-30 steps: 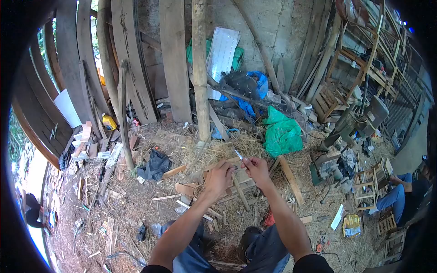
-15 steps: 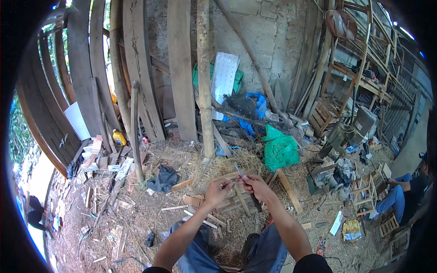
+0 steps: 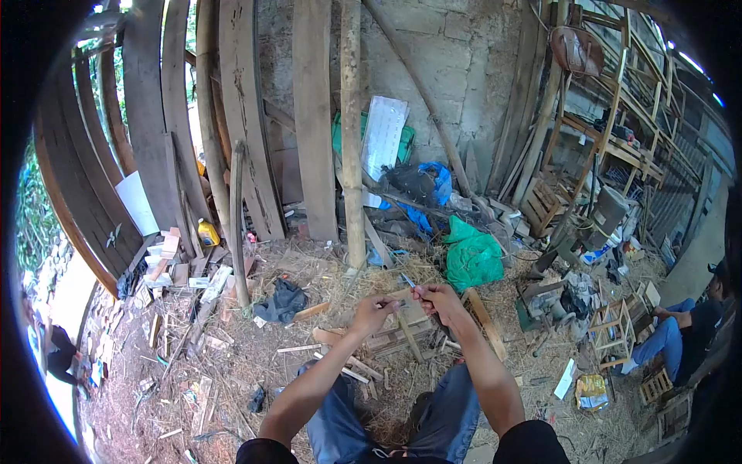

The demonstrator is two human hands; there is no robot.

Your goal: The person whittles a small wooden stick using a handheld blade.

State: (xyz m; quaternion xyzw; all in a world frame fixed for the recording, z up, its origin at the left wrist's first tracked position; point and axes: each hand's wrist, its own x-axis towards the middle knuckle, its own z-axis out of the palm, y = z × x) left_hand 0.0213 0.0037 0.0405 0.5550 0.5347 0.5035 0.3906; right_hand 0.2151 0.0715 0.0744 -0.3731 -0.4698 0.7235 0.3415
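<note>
My right hand [image 3: 439, 303] is closed around a slim knife-like tool; its narrow shiny blade [image 3: 409, 281] points up and left from the fingers. My hand covers most of the tool's handle. To the left, my left hand [image 3: 371, 315] has thumb and fingers pinched together, and a small dark bit seems to show at the fingertips, too small to name. The two hands are a short way apart, in the air over my knees. Below them is a low wooden frame of slats [image 3: 402, 336] on the straw-strewn ground.
A green plastic bag [image 3: 473, 255] and a bamboo post [image 3: 352, 155] stand ahead. A black plastic bag [image 3: 282, 301] lies to the left. At right sit a small wooden frame [image 3: 612, 332], a yellow packet [image 3: 592, 392] and a seated person [image 3: 680, 329]. Wood scraps litter the ground.
My hands have moved slightly apart, and the right hand has turned, so the dark length below it shows less. The view has shifted slightly.
</note>
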